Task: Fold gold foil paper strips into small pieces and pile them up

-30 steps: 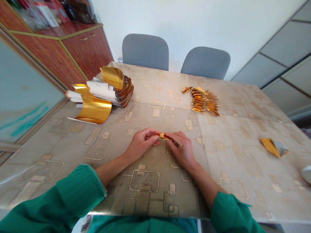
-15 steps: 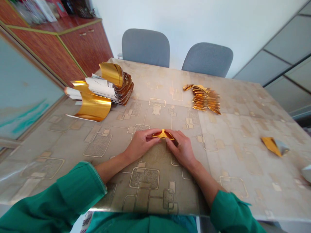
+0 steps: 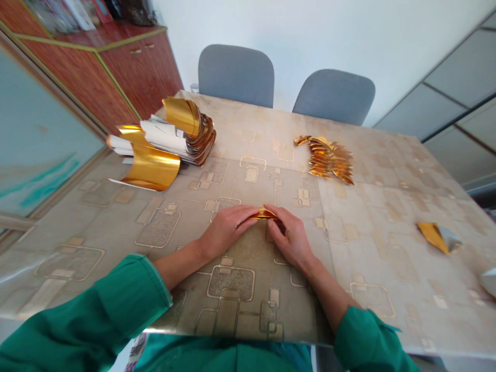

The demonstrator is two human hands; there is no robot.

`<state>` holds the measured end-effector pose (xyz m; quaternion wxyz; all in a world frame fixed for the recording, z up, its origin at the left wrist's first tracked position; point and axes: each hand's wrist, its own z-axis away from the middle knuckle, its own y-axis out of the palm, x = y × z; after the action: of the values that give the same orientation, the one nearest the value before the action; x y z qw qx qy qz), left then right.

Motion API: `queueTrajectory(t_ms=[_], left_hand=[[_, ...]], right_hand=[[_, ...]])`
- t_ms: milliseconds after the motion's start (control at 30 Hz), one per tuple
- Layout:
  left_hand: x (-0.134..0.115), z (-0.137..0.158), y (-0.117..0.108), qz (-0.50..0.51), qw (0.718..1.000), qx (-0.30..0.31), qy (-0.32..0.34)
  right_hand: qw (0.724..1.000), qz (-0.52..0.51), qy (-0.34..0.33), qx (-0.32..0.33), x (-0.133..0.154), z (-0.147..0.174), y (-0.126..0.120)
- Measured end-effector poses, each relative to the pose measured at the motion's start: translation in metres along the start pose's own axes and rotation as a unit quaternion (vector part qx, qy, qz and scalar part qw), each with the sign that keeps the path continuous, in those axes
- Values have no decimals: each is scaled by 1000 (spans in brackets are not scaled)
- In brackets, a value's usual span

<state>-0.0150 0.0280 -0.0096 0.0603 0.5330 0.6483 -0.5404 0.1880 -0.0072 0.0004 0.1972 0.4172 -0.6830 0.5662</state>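
You are in what looks like a home dining room: two grey chairs (image 3: 235,75) stand along the far edge of your patterned table (image 3: 368,237), and a reddish wooden cabinet (image 3: 141,77) stands beyond its far left corner.

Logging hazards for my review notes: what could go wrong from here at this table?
The small folded gold paper piece sits between the fingertips of the left hand and right hand, so uneven pressure might crease it badly.
The curled gold sheet lies loose by the paper stack and could slide if bumped.
The bunched folded gold pieces look unsecured; a knock might scatter them.
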Motion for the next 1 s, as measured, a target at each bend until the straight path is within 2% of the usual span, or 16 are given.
queueTrajectory(t_ms=[267,433,733,1000], left_hand=[[0,0,1,-74,994,-43,70],[1,0,3,-82,993,-59,57],[0,0,-1,-34,998,-37,38],[-1,0,-2,-55,995,-9,85]], right_hand=[[1000,-14,-4,-5,-1,1,3],[1000,-16,-6,3,0,1,2],[998,-38,38,11,6,0,3],[994,-79,79,20,7,-1,4]])
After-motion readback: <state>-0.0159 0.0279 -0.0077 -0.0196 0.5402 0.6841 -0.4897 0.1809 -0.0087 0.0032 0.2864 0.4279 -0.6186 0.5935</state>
